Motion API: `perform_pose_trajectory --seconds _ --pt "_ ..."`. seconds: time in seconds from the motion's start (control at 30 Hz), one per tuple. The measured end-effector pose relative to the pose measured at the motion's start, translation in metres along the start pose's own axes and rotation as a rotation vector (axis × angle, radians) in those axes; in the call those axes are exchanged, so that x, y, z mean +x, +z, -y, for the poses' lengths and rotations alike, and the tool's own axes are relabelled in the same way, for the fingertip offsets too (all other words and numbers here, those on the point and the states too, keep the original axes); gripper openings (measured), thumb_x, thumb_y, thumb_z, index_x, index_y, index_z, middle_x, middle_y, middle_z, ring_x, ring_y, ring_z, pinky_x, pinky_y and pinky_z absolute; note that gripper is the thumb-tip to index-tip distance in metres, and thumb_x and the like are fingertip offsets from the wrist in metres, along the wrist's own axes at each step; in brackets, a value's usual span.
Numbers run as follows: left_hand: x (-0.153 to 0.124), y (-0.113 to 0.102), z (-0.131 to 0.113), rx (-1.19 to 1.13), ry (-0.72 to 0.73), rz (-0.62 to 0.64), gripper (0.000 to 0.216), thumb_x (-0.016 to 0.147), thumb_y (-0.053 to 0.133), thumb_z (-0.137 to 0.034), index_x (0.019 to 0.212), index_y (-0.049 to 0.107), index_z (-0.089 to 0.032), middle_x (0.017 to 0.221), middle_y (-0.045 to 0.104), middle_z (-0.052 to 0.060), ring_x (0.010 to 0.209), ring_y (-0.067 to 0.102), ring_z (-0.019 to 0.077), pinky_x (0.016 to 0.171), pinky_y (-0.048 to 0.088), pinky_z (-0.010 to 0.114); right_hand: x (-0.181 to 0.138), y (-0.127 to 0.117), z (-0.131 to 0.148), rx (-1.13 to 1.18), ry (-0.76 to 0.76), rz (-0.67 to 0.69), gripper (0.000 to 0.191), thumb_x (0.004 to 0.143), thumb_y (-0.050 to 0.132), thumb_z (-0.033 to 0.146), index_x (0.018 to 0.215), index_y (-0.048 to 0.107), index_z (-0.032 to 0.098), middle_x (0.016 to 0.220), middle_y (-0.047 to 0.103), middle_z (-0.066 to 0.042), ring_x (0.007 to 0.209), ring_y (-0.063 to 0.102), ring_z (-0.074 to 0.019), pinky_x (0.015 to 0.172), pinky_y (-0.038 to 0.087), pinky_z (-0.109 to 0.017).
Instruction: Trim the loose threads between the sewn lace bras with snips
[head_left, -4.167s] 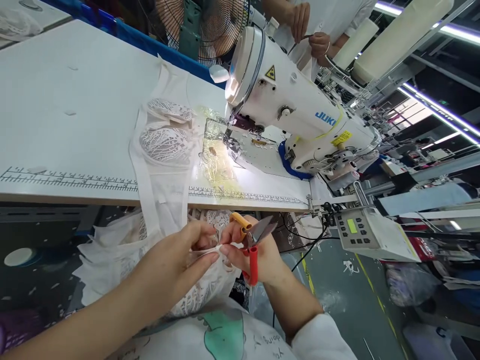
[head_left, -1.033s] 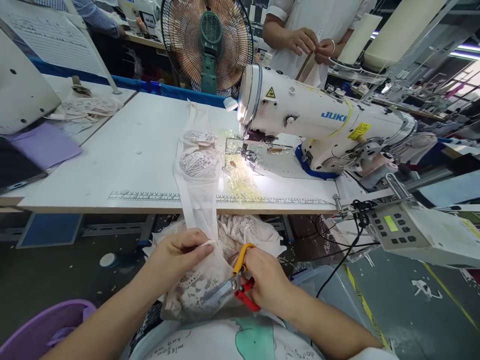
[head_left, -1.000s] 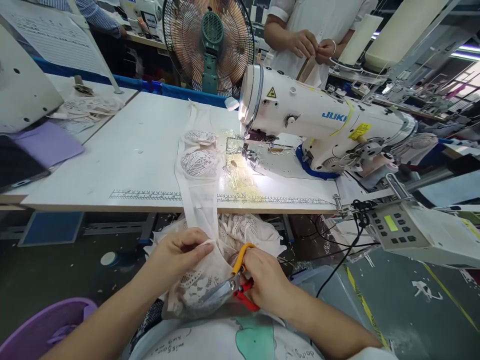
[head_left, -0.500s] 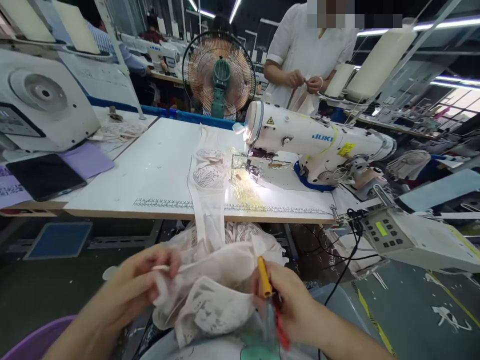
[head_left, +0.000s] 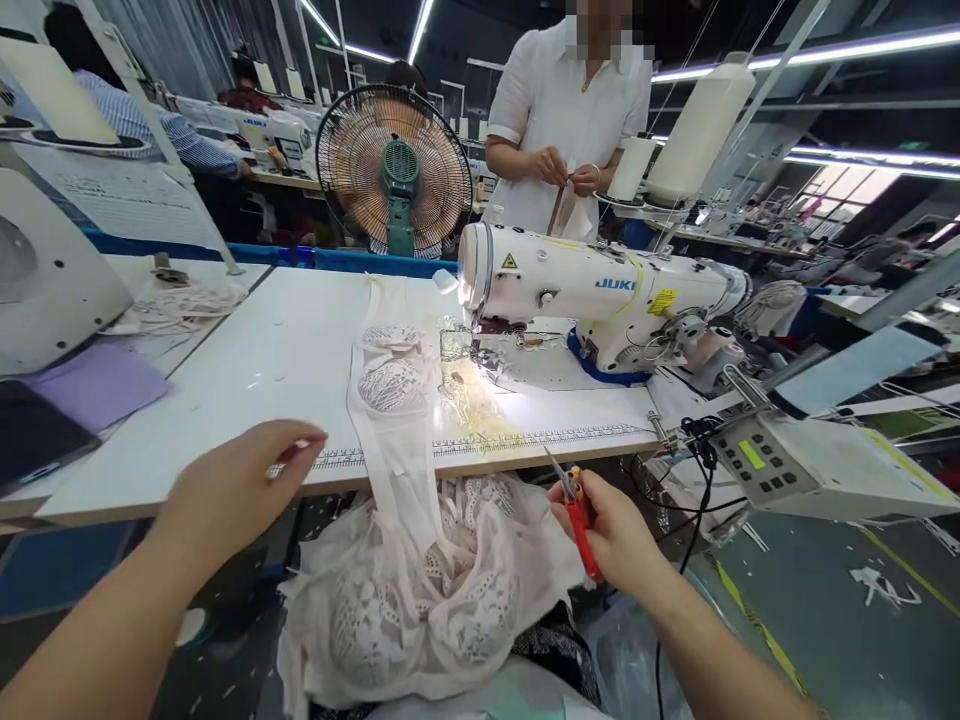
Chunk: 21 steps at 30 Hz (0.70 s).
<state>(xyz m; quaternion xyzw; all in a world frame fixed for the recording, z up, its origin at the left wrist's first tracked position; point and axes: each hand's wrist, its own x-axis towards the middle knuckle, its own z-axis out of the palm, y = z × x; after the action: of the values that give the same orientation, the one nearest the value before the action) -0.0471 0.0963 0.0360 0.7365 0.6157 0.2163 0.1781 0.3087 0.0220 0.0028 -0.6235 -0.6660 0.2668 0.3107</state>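
Note:
A heap of white lace bras lies on my lap, with a strip of them running up over the white table. My left hand hovers at the table's front edge, fingers pinched on a small white scrap I can barely see. My right hand is closed on small thread snips with red and orange handles, blades pointing up, just right of the heap. A white JUKI sewing machine stands on the table with its lamp lit.
A person in white stands behind the machine handling fabric. A standing fan is behind the table. A control box hangs at the right. Another machine, a purple cloth and a dark tablet sit at the left.
My left hand let go of the lace heap and rose to the table edge. My right hand lifted the snips away to the right. The heap dropped onto my lap. The camera tilted up.

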Motion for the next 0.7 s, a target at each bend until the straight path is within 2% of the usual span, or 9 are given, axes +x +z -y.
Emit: perform_pose_trajectory --seconds 0.07,0.1,0.17,0.23,0.33,0.37,0.5,0.63,0.7 --pt "0.038 0.018 -0.004 0.276 0.191 0.033 0.041 0.086 0.036 -0.032 0.115 0.056 -0.011 0.118 0.061 0.01 0.105 0.057 0.0307 0.08 0.044 0.031 0.004 0.005 0.004 0.013 -0.018 0.044 0.01 0.077 0.052 0.028 0.076 0.047 0.019 0.07 0.057 -0.003 0.06 0.05 -0.015 0.056 0.042 -0.027" --pt "0.055 0.026 -0.005 0.298 0.241 0.055 0.042 0.085 0.037 -0.031 0.116 0.056 -0.011 0.122 0.059 0.011 0.11 0.054 0.0313 0.087 0.042 0.034 0.006 0.007 0.006 0.03 -0.024 0.068 0.01 0.078 0.053 0.027 0.077 0.049 0.018 0.071 0.058 -0.003 0.06 0.052 -0.0151 0.056 0.043 -0.027" --pt "0.079 0.036 -0.003 0.317 0.329 0.109 0.038 0.082 0.04 -0.03 0.11 0.06 -0.014 0.118 0.062 0.011 0.106 0.057 0.0309 0.092 0.041 0.04 0.009 0.013 0.009 0.066 -0.037 0.11 0.01 0.077 0.055 0.027 0.081 0.052 0.018 0.072 0.06 -0.003 0.061 0.054 -0.015 0.056 0.043 -0.026" --pt "0.088 0.039 0.0 0.345 0.394 0.138 0.03 0.081 0.041 -0.028 0.094 0.066 -0.016 0.101 0.068 0.012 0.094 0.062 0.0299 0.089 0.043 0.045 0.014 0.02 0.012 0.099 -0.052 0.136 0.011 0.077 0.057 0.027 0.082 0.053 0.018 0.073 0.061 -0.002 0.062 0.054 -0.0143 0.056 0.043 -0.024" --pt "0.079 0.038 0.006 0.381 0.46 0.142 0.033 0.083 0.033 -0.022 0.07 0.062 -0.018 0.074 0.066 0.011 0.078 0.062 0.028 0.074 0.048 0.041 0.024 0.03 0.017 0.146 -0.06 0.16 0.013 0.078 0.059 0.03 0.078 0.051 0.018 0.074 0.061 -0.002 0.065 0.054 -0.0138 0.058 0.042 -0.023" --pt "0.072 0.039 0.008 0.384 0.479 0.141 0.033 0.084 0.032 -0.022 0.069 0.061 -0.019 0.073 0.065 0.011 0.076 0.061 0.0271 0.071 0.048 0.039 0.028 0.034 0.02 0.16 -0.058 0.171 0.015 0.078 0.059 0.03 0.077 0.051 0.018 0.074 0.06 -0.002 0.066 0.055 -0.014 0.058 0.043 -0.023" --pt "0.046 0.04 0.022 0.364 0.542 0.122 0.022 0.084 0.042 -0.032 0.09 0.06 -0.021 0.095 0.065 0.009 0.087 0.061 0.0247 0.074 0.049 0.035 0.044 0.047 0.037 0.241 -0.051 0.241 0.015 0.075 0.06 0.028 0.077 0.049 0.019 0.077 0.061 -0.004 0.07 0.058 -0.0169 0.062 0.044 -0.026" --pt "0.023 0.039 0.021 0.349 0.561 0.092 0.023 0.087 0.036 -0.027 0.074 0.054 -0.022 0.083 0.063 0.005 0.072 0.06 0.0204 0.062 0.047 0.03 0.052 0.062 0.052 0.313 -0.04 0.331 0.017 0.072 0.061 0.026 0.081 0.048 0.019 0.081 0.061 -0.005 0.071 0.059 -0.0175 0.062 0.045 -0.027" --pt "0.008 0.04 0.01 0.302 0.596 0.043 0.021 0.089 0.036 -0.027 0.076 0.052 -0.022 0.081 0.062 0.004 0.073 0.06 0.0191 0.062 0.048 0.028 0.053 0.067 0.058 0.317 -0.039 0.358 0.022 0.071 0.063 0.028 0.081 0.046 0.019 0.08 0.059 -0.004 0.069 0.057 -0.0165 0.062 0.044 -0.027"
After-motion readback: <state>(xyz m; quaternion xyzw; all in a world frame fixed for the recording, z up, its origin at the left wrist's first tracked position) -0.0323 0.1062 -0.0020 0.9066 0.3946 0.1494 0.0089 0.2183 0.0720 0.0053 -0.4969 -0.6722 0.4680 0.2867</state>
